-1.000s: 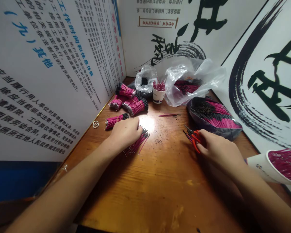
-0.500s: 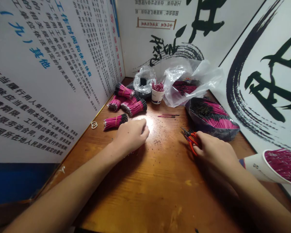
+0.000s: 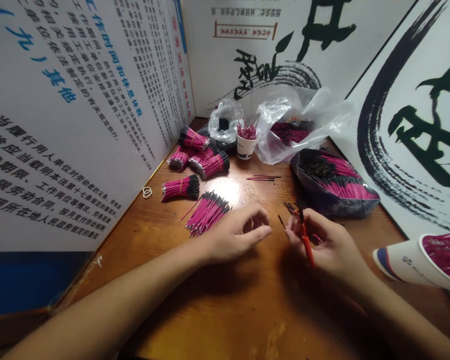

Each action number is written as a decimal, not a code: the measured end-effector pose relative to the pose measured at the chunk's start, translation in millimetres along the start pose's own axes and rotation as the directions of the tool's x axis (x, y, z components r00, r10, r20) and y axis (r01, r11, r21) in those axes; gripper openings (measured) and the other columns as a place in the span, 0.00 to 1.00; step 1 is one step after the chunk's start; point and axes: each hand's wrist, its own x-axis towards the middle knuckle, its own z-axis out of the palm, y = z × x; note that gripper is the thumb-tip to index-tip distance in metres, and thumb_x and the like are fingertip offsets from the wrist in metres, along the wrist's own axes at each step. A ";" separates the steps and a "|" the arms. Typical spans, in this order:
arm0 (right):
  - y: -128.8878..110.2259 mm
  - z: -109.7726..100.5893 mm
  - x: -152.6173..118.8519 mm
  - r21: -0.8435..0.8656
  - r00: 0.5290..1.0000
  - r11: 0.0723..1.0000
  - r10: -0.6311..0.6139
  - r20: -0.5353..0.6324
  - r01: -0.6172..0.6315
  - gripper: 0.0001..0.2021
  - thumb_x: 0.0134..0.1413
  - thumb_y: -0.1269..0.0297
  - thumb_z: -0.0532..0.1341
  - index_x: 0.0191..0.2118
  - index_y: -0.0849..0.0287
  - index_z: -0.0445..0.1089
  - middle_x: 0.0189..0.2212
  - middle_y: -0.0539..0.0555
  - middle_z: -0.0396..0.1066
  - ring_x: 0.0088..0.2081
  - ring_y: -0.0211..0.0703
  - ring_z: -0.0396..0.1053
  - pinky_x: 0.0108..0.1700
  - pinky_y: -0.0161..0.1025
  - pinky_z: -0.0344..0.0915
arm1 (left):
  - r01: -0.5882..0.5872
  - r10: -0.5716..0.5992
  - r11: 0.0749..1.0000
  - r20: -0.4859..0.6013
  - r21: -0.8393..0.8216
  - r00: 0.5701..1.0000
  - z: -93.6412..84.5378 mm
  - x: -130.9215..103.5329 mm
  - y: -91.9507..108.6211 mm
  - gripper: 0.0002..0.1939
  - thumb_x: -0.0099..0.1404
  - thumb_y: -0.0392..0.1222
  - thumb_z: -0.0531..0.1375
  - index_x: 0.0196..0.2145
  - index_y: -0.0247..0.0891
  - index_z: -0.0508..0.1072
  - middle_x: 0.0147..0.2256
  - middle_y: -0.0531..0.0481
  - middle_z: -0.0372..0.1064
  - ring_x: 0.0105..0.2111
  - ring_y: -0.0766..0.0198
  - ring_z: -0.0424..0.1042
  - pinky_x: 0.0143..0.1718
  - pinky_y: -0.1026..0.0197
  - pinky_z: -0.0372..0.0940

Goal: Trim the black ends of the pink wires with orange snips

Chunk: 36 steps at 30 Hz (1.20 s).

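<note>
- The pliers (image 3: pixel 307 245) are gripped in the right hand (image 3: pixel 328 240) by their red handles; several held wires (image 3: pixel 281 221) are pinched in the same hand, black ends forward, presumably so that both are kept within reach of the left.
- Nothing is seen in the left hand (image 3: pixel 243 232); its fingers are loosely curled, with thumb and forefinger parted, between the loose pile (image 3: pixel 208 212) and the pliers.
- The loose pile is laid on the table (image 3: pixel 225 320) beside the left wrist, black ends mostly away from the person, apparently so that the ends are kept matched.
- The front bundle (image 3: pixel 180 188) is bound by a band, evidently to be kept together; the rear bundles (image 3: pixel 215 165) are heaped behind it, probably to save space.
- The tilted cup (image 3: pixel 399 262) is leaned with its mouth to the right, its wires thus exposed; the reason cannot be told.
- Counted: one pair of pliers, two cups, the upright cup (image 3: pixel 246 148) included; one dark bag (image 3: pixel 345 206); two clear bags (image 3: pixel 270 125); about three stray wires (image 3: pixel 262 178); one front bundle; apparently four rear bundles, partly overlapped. The pile cannot be counted.
</note>
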 end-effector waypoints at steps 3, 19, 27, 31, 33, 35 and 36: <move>-2.1 9.7 -5.3 0.076 0.999 0.997 -0.003 0.046 -0.001 0.10 0.56 0.62 0.62 0.29 0.55 0.59 0.25 0.48 0.62 0.27 0.38 0.62 0.30 0.34 0.62 | 0.011 -0.014 0.978 -0.012 -0.211 1.000 11.3 0.1 -0.7 0.08 0.67 0.44 0.55 0.39 0.36 0.67 0.33 0.51 0.65 0.29 0.68 0.62 0.31 0.64 0.59; -7.4 8.1 -5.6 -0.102 0.989 0.987 -0.118 0.087 0.127 0.05 0.61 0.63 0.56 0.34 0.56 0.63 0.27 0.50 0.65 0.27 0.39 0.63 0.29 0.35 0.61 | -0.015 -0.053 0.938 -0.187 -0.345 0.981 15.2 0.6 -4.9 0.07 0.67 0.42 0.56 0.35 0.37 0.63 0.29 0.54 0.63 0.22 0.73 0.59 0.25 0.66 0.55; -5.6 -0.1 -1.8 -0.246 0.995 0.964 -0.101 0.021 0.103 0.07 0.62 0.62 0.55 0.42 0.58 0.67 0.28 0.50 0.71 0.27 0.39 0.68 0.29 0.34 0.64 | -0.039 -0.080 0.910 -0.265 -0.414 0.961 7.6 4.6 -11.5 0.05 0.67 0.42 0.56 0.37 0.38 0.64 0.29 0.55 0.63 0.22 0.74 0.58 0.25 0.66 0.55; -6.7 -0.9 -0.2 -0.304 0.993 0.945 -0.117 0.025 0.119 0.07 0.62 0.61 0.55 0.39 0.58 0.67 0.28 0.51 0.72 0.27 0.39 0.68 0.29 0.34 0.64 | -0.052 -0.079 0.906 -0.289 -0.420 0.954 5.6 4.6 -10.4 0.05 0.67 0.41 0.55 0.37 0.37 0.65 0.30 0.54 0.64 0.21 0.74 0.57 0.23 0.67 0.54; -7.3 -0.7 0.0 -0.329 0.989 0.933 -0.143 0.028 0.144 0.07 0.61 0.61 0.56 0.38 0.58 0.67 0.27 0.51 0.72 0.27 0.39 0.68 0.29 0.34 0.64 | -0.038 -0.091 0.910 -0.289 -0.412 0.953 5.0 4.4 -9.6 0.06 0.67 0.42 0.56 0.36 0.37 0.65 0.28 0.56 0.62 0.21 0.74 0.56 0.22 0.67 0.53; -7.8 -0.2 -0.4 -0.344 0.985 0.924 -0.170 0.024 0.168 0.08 0.61 0.60 0.57 0.38 0.58 0.68 0.26 0.50 0.71 0.26 0.38 0.67 0.28 0.34 0.63 | -0.028 -0.100 0.914 -0.290 -0.406 0.952 4.7 4.3 -8.8 0.06 0.66 0.42 0.57 0.36 0.37 0.65 0.26 0.56 0.61 0.20 0.74 0.56 0.22 0.68 0.53; -8.0 -0.1 -0.8 -0.353 0.984 0.919 -0.178 0.024 0.175 0.08 0.61 0.60 0.57 0.38 0.59 0.68 0.26 0.50 0.70 0.25 0.38 0.67 0.27 0.34 0.63 | -0.028 -0.101 0.914 -0.293 -0.405 0.951 4.8 4.3 -8.6 0.06 0.66 0.42 0.57 0.36 0.36 0.65 0.26 0.56 0.61 0.20 0.74 0.57 0.21 0.68 0.53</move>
